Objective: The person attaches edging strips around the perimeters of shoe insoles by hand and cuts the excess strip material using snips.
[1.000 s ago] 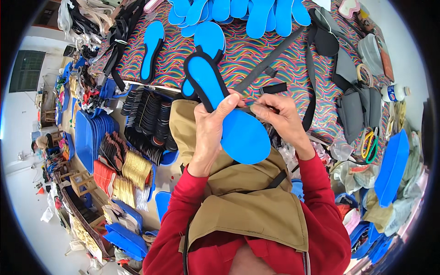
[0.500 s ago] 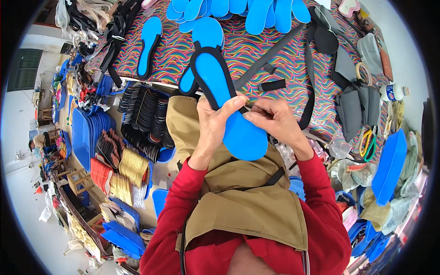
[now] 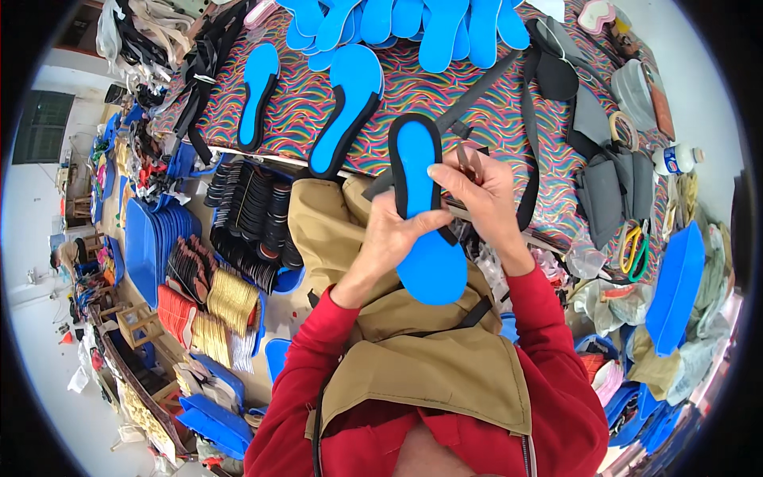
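A blue insole (image 3: 431, 270) with black padded edging round its narrower end is held upright over my lap. My left hand (image 3: 393, 234) pinches it at the middle, thumb across the blue face and fingers behind. My right hand (image 3: 486, 195) is closed round small metal snips (image 3: 470, 165), their two points sticking up past the fingers. Its thumb tip rests against the right edge of the black edging. A short black end of the edging pokes out beside my left thumb. The fingers behind the insole are hidden.
On the patterned tabletop (image 3: 310, 99) lie two edged insoles (image 3: 347, 103), with a pile of plain blue insoles (image 3: 445, 32) behind. Grey and black strips (image 3: 534, 151), a white bottle (image 3: 678, 159) and scissors (image 3: 633, 250) lie rightward. Blue crates (image 3: 151, 246) with stacked soles stand at left.
The held insole has moved right and down and turned more upright. My right hand has risen along its edge, and the snips now show in it. The edged insole behind is uncovered.
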The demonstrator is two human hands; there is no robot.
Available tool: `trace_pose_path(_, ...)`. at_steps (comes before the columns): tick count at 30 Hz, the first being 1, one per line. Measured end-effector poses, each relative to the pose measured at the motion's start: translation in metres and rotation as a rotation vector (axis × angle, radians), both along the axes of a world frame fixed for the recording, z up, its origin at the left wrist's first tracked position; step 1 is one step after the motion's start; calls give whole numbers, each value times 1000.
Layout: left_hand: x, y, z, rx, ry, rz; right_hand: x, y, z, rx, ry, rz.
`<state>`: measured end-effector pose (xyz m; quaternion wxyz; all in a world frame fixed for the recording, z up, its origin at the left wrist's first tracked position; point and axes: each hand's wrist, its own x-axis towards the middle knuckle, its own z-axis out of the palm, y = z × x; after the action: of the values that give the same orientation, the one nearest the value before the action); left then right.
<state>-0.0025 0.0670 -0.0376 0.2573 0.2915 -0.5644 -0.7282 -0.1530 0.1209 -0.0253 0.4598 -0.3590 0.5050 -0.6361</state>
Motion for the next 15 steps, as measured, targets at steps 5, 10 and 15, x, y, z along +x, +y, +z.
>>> trace_pose_path(5, 4, 0, 3, -74, -122, -3, 0, -10, 0, -62, -79, -86)
trace_pose_path(10, 4, 13, 5, -197, -204, -82, -12, -26, 11, -76, 301, -74)
trace_pose_path(15, 10, 10, -1, -240, -203, -81, -18, -23, 11, -145, 186, 30)
